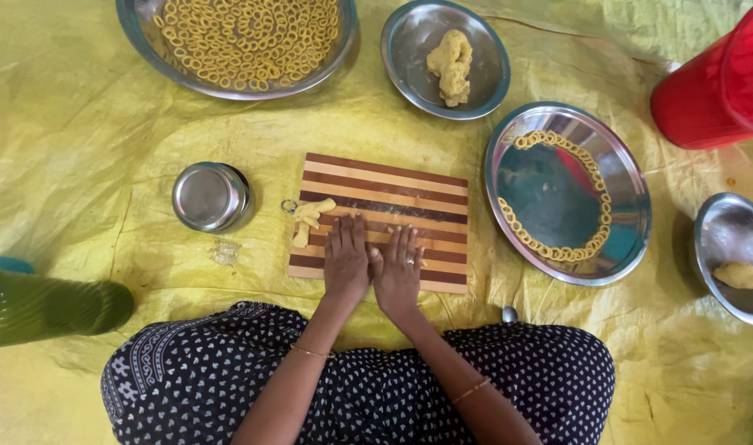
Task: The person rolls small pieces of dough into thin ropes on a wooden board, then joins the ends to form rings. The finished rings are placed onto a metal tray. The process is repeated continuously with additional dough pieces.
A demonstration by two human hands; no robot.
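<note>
Now both my hands lie flat on the striped cutting board [393, 198].
My left hand [346, 259] and right hand [398, 272] are spread out, grasping nothing, side by side, near dough pieces [310, 216].

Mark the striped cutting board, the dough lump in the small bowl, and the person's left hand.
striped cutting board [417, 185]: head view, on a bare stripe near its far edge.
dough lump [450, 64]: head view, on the lump's middle.
left hand [346, 259]: head view, on the back of the hand.

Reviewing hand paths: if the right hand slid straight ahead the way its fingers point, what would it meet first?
Only bare board lies ahead of the right hand; past its far edge, probably the small bowl holding dough.
</note>
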